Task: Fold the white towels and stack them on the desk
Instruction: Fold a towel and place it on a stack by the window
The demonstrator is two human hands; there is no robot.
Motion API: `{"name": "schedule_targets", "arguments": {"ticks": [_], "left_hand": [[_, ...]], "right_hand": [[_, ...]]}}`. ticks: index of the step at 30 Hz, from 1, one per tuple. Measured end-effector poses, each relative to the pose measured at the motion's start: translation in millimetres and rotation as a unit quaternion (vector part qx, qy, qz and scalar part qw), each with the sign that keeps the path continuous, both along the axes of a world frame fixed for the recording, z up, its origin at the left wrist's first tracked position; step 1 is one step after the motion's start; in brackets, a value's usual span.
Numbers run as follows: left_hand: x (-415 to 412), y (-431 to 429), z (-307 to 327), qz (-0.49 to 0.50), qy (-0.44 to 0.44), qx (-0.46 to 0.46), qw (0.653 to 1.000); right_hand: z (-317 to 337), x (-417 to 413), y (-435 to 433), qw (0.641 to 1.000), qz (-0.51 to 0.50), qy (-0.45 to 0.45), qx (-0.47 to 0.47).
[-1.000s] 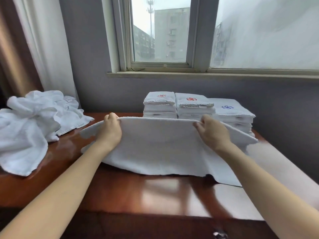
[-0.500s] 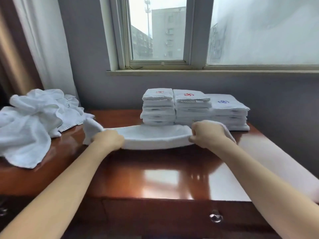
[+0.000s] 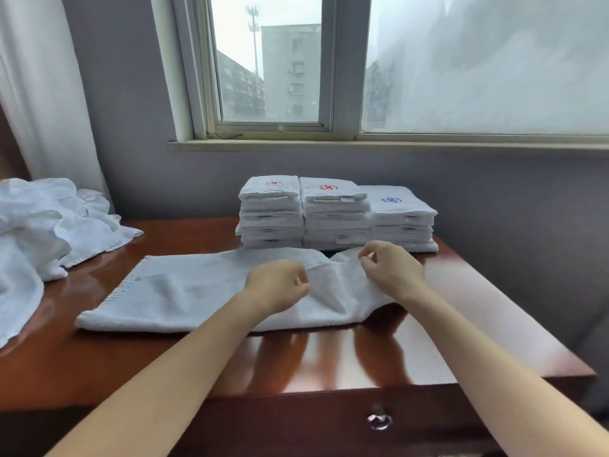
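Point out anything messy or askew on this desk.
The towel being folded lies flat at its left end but is rumpled and humped at its right end, by the right hand. At the left edge of the desk, a heap of unfolded towels sprawls. The three stacks at the back look tidy.

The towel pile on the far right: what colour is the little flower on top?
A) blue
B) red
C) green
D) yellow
A: the flower on top of the right-hand pile is blue, while the middle pile and the left pile have reddish ones.
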State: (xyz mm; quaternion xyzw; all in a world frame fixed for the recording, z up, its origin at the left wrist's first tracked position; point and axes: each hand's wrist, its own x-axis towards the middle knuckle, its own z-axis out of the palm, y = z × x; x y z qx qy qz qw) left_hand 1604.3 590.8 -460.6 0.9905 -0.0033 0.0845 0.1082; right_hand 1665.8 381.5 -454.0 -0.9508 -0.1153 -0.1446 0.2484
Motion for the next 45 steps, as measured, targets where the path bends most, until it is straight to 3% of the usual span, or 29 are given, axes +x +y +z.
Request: {"name": "schedule_targets", "arguments": {"ticks": [3, 6, 9, 14, 18, 22, 25, 28, 31, 34, 36, 37, 41, 45], "left_hand": [[15.2, -28.2, -9.3, -0.098, -0.079, -0.033, 0.991], [30.6, -47.9, -16.5, -0.163, -0.131, -0.011, 0.978], [41.6, -64.1, -21.9, -0.201, -0.115, -0.03, 0.973], [53.3, -75.2, -33.9, -0.18, -0.04, -0.029, 0.982], [60.2, -78.0, -35.8, -0.181, -0.04, -0.013, 0.983], [59.7, -80.1, -39.6, -0.164, -0.06, -0.026, 0.984], [57.4, -87.3, -37.8, -0.161, -0.083, -0.046, 0.982], [52.7, -101.2, -32.8, -0.162, -0.108, -0.069, 0.978], [44.8, -117.6, -30.6, -0.186, -0.115, -0.08, 0.972], [36.8, -131.0, -31.9, -0.2, -0.102, -0.064, 0.972], [35.2, -135.3, -32.2, -0.197, -0.109, -0.071, 0.972], [35.4, -135.8, -31.6, -0.196, -0.12, -0.078, 0.97], [43.2, -127.5, -26.3, -0.181, -0.16, -0.088, 0.966], [60.3, -111.9, -20.6, -0.14, -0.146, -0.113, 0.973]], "right_hand": [[-15.0, 11.8, -21.6, 0.998, -0.033, 0.001, 0.055], [-30.5, 23.2, -37.1, 0.996, -0.046, 0.053, 0.049], [-40.5, 33.9, -46.4, 0.99, -0.051, 0.131, 0.02], [-41.6, 49.6, -53.5, 0.976, -0.092, 0.17, -0.103], [-30.7, 56.7, -61.6, 0.971, -0.051, 0.233, -0.006], [-30.9, 44.0, -61.7, 0.977, -0.031, 0.11, 0.178], [-19.4, 29.9, -68.8, 0.975, -0.063, -0.037, 0.21], [-4.4, 10.2, -80.3, 0.968, -0.107, -0.146, 0.174], [3.0, -7.8, -99.4, 0.974, -0.135, -0.174, 0.051], [7.6, -18.4, -121.3, 0.973, -0.167, -0.015, -0.156], [8.7, -22.9, -129.7, 0.945, -0.181, 0.1, -0.256], [7.9, -23.0, -131.9, 0.935, -0.183, 0.114, -0.282], [4.1, -12.6, -120.8, 0.951, -0.137, 0.075, -0.268], [-1.5, 14.8, -101.0, 0.99, -0.035, 0.091, -0.099]]}}
